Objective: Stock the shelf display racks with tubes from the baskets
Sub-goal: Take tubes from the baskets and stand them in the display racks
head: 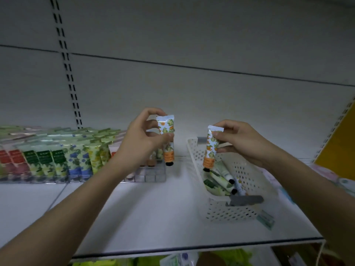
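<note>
My left hand pinches an orange-patterned tube upright, cap down, just above the right end of the clear display rack. My right hand holds a second orange-patterned tube by its crimped top, cap down, over the white perforated basket. A few green and white tubes lie in the basket's bottom. The rack's left and middle rows are filled with standing tubes in red, green, blue and yellow prints.
The white shelf has a dark front edge near me. A slotted upright runs up the back panel. A yellow panel stands at the right. Small packets lie right of the basket. More goods show on the shelf below.
</note>
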The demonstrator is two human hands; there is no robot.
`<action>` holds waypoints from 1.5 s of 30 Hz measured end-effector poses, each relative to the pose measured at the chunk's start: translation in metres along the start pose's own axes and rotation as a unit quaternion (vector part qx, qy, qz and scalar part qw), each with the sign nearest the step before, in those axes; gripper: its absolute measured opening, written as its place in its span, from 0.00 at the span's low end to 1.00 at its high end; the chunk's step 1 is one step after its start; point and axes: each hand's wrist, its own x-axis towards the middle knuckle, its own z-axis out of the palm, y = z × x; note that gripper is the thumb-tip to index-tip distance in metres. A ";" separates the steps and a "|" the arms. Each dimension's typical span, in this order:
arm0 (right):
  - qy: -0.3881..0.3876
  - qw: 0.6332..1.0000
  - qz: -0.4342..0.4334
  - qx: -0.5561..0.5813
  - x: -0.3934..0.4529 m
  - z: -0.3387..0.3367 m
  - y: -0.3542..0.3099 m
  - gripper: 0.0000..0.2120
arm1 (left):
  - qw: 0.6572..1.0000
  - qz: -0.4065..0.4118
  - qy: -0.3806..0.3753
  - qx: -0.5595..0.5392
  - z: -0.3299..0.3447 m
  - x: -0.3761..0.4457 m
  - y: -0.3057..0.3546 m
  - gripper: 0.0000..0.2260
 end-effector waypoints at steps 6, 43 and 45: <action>0.014 0.999 -0.035 0.003 0.004 0.021 -0.026 0.03 | 0.997 -0.023 -0.023 0.075 -0.034 0.013 0.029 0.17; -0.017 0.963 -0.109 -0.247 0.072 0.107 -0.037 0.06 | 0.854 -0.104 -0.028 0.509 -0.051 0.053 0.003 0.05; -0.014 0.964 -0.106 -0.244 0.070 0.105 -0.037 0.06 | 0.849 -0.098 -0.031 0.518 -0.048 0.054 0.004 0.04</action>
